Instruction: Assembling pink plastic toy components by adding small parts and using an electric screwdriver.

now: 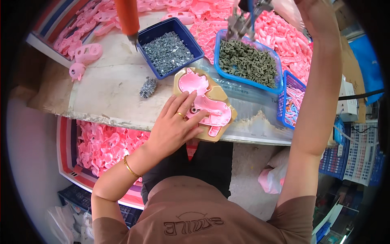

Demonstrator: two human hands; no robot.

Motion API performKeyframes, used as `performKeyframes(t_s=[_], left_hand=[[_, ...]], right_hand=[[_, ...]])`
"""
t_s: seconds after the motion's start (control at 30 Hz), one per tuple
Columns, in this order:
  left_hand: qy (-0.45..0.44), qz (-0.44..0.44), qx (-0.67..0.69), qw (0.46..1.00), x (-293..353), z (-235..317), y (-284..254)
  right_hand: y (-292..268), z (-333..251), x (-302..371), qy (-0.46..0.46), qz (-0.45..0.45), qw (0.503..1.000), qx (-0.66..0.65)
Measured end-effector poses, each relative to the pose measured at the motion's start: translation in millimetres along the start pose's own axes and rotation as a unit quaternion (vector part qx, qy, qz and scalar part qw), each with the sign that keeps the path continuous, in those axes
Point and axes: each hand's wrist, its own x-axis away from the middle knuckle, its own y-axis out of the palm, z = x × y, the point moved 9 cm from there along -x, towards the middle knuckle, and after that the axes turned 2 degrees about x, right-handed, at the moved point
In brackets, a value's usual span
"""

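Observation:
A pink plastic half-shell (195, 83), hollow side up, lies in a tan fixture block (226, 94) at the table's front edge. My left hand (172, 122) rests on it with fingers spread and stretched out, gripping nothing. Under those fingers shows a small round metal part (194, 110) seated in the shell. My right arm reaches up the right side. At its end, my right hand (317, 18) is cut off by the picture's upper edge, so its fingers are hidden. An orange screwdriver (128, 18) hangs tip down, left of the shell.
A dark blue bin (190, 35) holds small screws; a clump of screws (148, 88) lies beside it. A light blue tray (248, 78) holds grey-green parts, under a hanging metal mechanism (243, 24). Pink parts (280, 36) heap behind. A blue basket (281, 107) stands right.

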Motion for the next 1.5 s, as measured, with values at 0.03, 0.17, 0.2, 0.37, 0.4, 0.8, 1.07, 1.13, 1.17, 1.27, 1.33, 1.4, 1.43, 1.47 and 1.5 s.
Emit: performKeyframes(t_s=[0.03, 0.17, 0.2, 0.37, 0.4, 0.8, 1.07, 1.13, 1.17, 1.27, 1.33, 1.4, 1.43, 1.47, 1.5], left_hand=[[0.003, -0.001, -0.001, 1.000, -0.6, 0.8, 0.0], [0.012, 0.006, -0.022, 1.000, 0.1, 0.7, -2.2], [0.013, 0.006, -0.020, 1.000, -1.9, 1.4, -2.0], [0.019, 0.021, -0.024, 0.999, -3.3, 2.0, -3.6], [0.019, 0.021, -0.024, 0.999, -4.0, 2.4, -3.4], [0.012, 0.033, -0.027, 0.999, -4.3, 3.1, -1.7], [-0.006, 0.002, -0.002, 1.000, 1.0, 0.0, 5.0], [-0.003, -0.008, -0.013, 1.000, 0.4, 2.0, 7.4], [-0.003, -0.019, -0.022, 1.000, 0.2, 2.1, 10.0], [-0.025, -0.030, -0.020, 0.999, 5.9, -2.8, 14.1], [0.001, -0.005, -0.020, 1.000, -1.8, 2.3, 8.6], [0.015, 0.015, -0.019, 1.000, -1.9, 3.8, 5.2], [0.021, 0.022, -0.016, 0.999, -0.8, 3.7, 3.6], [0.026, 0.029, -0.013, 0.999, 0.7, 3.5, 2.0], [0.025, 0.029, -0.013, 0.999, 2.0, 1.4, 0.5]], right_hand=[[16.8, 20.0, -5.4, 0.087, -0.066, 0.992, -0.070], [37.6, -2.8, 12.3, 0.083, -0.184, 0.979, 0.040], [42.7, -11.1, 21.6, 0.040, -0.140, 0.988, -0.052], [64.3, -27.7, 63.4, 0.066, 0.059, 0.973, -0.214], [64.0, -28.6, 70.9, 0.099, 0.035, 0.978, -0.181], [68.5, -15.4, 94.6, 0.158, 0.011, 0.968, -0.197], [72.2, -17.1, 112.9, 0.155, -0.019, 0.968, -0.194], [71.7, -25.9, 113.9, 0.120, 0.013, 0.970, -0.212], [78.2, -29.7, 116.9, 0.116, 0.015, 0.971, -0.211], [67.9, -25.7, 135.0, 0.095, 0.152, 0.962, -0.205], [67.3, -15.8, 109.9, -0.076, 0.094, 0.937, -0.327], [65.3, -21.5, 101.7, -0.213, 0.013, 0.857, -0.470], [69.8, -30.6, 92.8, -0.192, -0.001, 0.844, -0.501], [61.4, -24.5, 86.8, -0.029, 0.051, 0.943, -0.328], [43.5, -30.8, 83.3, 0.136, 0.098, 0.977, -0.132]])
